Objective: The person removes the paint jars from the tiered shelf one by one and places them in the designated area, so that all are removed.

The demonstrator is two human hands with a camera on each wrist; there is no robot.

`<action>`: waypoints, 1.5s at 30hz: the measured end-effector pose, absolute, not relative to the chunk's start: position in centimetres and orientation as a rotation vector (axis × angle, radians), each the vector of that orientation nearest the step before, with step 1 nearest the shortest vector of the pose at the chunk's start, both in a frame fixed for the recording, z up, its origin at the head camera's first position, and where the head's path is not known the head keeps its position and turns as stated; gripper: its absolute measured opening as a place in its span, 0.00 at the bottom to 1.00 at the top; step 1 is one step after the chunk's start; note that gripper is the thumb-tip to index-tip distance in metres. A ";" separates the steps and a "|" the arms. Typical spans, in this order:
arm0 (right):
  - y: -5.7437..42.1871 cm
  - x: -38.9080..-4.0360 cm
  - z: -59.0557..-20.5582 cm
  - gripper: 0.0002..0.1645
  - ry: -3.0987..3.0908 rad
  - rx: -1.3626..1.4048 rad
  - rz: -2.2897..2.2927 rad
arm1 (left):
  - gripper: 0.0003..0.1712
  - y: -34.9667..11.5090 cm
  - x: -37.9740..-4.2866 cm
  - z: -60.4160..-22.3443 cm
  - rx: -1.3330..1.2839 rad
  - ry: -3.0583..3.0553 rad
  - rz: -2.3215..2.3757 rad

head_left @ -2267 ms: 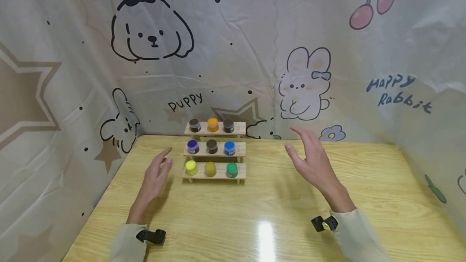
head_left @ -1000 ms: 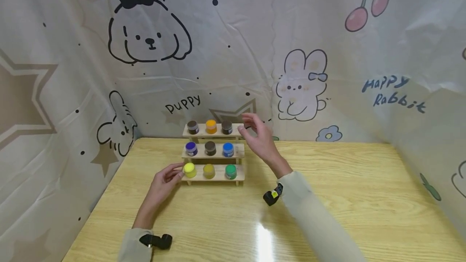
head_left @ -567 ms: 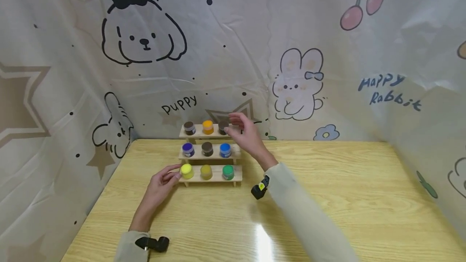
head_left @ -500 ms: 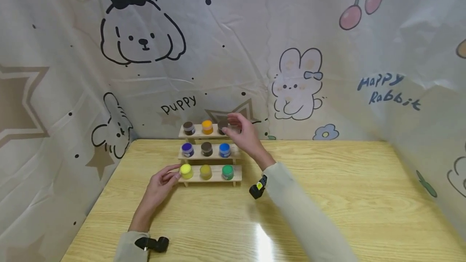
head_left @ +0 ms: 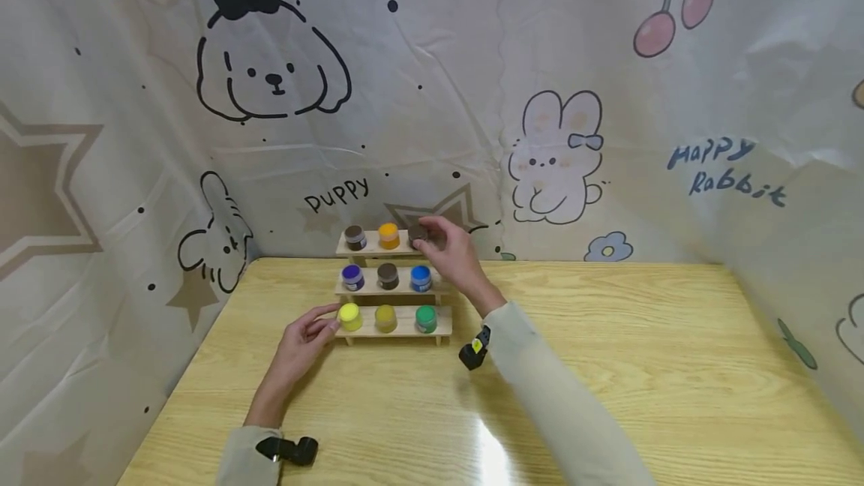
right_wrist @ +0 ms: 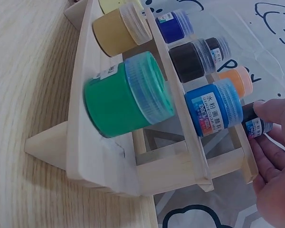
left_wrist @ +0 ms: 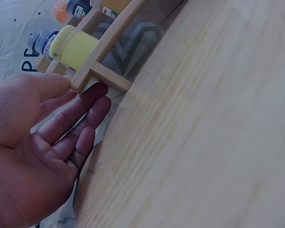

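A three-tier wooden rack carries several small paint jars with clear lids. On its top tier, my right hand pinches the dark paint jar at the right end between thumb and fingers. The jar stands at the shelf, partly hidden by the hand in the head view. At the other side, my left hand grips the left end of the bottom tier beside the yellow paint jar. In the left wrist view, its fingertips lie under the shelf end near the leg.
The bottom tier also holds an ochre jar and a green jar. Purple, dark and blue jars fill the middle tier; another dark jar and an orange jar share the top. A printed curtain hangs behind the wooden table.
Both hands have come in to the rack from the sides. The left took the bottom tier's end; the right moved left to the top right dark jar and closed its fingers on it.
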State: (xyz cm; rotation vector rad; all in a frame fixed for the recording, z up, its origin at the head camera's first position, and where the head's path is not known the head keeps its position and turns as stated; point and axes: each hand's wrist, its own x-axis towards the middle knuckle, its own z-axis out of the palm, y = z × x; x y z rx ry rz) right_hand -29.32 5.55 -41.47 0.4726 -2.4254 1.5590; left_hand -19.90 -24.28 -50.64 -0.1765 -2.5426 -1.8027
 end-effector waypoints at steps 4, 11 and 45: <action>5.8 -29.4 -41.6 0.23 -2.417 0.459 1.564 | 0.23 -24.1 -20.2 -50.9 -0.189 -2.528 -1.807; 6.7 -29.1 -41.8 0.23 -2.381 0.494 1.568 | 0.23 -24.2 -20.4 -51.3 -0.188 -2.531 -1.822; 13.7 -26.8 -47.3 0.22 -2.093 0.190 1.812 | 0.23 -24.7 -20.1 -51.0 -0.157 -2.546 -1.815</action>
